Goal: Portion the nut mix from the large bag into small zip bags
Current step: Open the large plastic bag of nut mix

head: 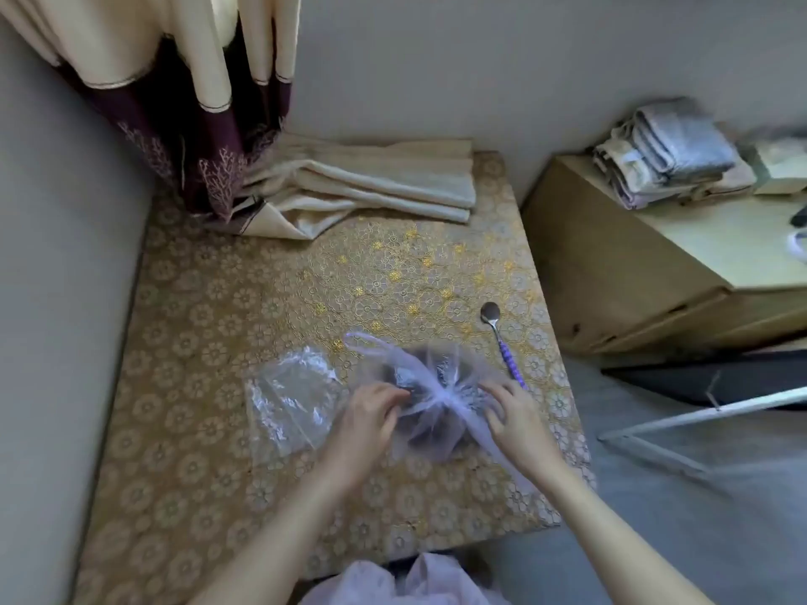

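The large bag [430, 373] is thin translucent plastic, knotted at its top, with dark nut mix inside. It sits on the table with the gold flowered cloth [270, 307]. My left hand [371, 414] pinches the plastic at the left of the knot. My right hand [508, 414] grips the plastic at the right of the knot. A pile of clear small zip bags [290, 397] lies flat just left of the large bag. A spoon [502, 342] with a purple beaded handle lies to the right, bowl pointing away from me.
A folded cream curtain [371, 185] lies on the table's far end below a hanging curtain [187, 102]. A wooden cabinet [646, 264] with folded cloths [668, 155] stands at the right. A wall runs along the left. Pale fabric [415, 578] lies at the near edge.
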The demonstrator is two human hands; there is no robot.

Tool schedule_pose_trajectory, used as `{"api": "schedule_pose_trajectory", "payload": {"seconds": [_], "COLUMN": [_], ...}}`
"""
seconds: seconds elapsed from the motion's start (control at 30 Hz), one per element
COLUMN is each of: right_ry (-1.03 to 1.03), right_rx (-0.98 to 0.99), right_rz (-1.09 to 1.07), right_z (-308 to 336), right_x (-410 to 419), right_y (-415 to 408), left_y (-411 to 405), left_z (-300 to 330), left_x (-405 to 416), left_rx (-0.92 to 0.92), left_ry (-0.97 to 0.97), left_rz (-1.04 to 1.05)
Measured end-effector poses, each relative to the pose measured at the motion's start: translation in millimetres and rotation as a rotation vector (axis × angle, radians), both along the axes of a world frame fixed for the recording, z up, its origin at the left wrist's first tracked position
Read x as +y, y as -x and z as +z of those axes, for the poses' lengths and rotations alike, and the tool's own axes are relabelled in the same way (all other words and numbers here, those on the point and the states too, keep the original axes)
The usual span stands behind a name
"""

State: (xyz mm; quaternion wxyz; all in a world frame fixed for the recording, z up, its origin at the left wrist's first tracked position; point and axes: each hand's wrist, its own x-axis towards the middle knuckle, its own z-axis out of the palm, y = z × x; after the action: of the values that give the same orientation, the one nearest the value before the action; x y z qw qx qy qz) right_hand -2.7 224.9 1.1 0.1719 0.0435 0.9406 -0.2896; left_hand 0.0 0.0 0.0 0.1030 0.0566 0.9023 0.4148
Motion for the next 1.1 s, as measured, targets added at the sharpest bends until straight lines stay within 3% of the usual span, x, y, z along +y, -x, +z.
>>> {"api": "schedule_pose_trajectory", "payload": {"seconds": [0.07, 0.13, 0.23, 0.4, 0.6, 0.83, 1.03, 1.1], "right_ry": [-0.128, -0.217, -0.309, -0.321, 0.023, 0.489, 0.514, 0.509], "right_rx": [-0.031, -0.033, 0.01, 0.098, 0.097, 0.113, 0.084, 0.089], "right_rz": [0.156, 0.3, 0.378, 0.409, 0.128, -0.332, -0.306, -0.308], "right_z": [-8.4, -16.7, -33.4, -43.3, -20.5, 35.2, 28.1, 11.2], "right_x": [-0.8, 0.0, 3.1, 0.0, -5.4, 8.4, -5.2, -8.7], "right_y": [12.7, 21.1, 23.0, 29.8, 53.0, 78.9, 110.7, 128.6], "left_y": [8.6, 13.8, 15.2, 30.2, 53.5, 93.3, 124.4, 138.9], "left_z": [-10.1, -20.0, -39.6, -35.5, -12.3, 36.5, 39.1, 27.4], "left_x": [18.2, 34.0, 40.7, 45.5, 28.2, -8.7, -27.4, -29.7], "left_rx": [0.108, 0.101, 0.081, 0.149, 0.272, 0.193, 0.05, 0.074], "left_ry": [0.07, 0.22, 0.424, 0.572, 0.353, 0.098, -0.037, 0.014], "left_rz": [-0.097, -0.161, -0.187, -0.221, -0.073, 0.185, 0.168, 0.154]}}
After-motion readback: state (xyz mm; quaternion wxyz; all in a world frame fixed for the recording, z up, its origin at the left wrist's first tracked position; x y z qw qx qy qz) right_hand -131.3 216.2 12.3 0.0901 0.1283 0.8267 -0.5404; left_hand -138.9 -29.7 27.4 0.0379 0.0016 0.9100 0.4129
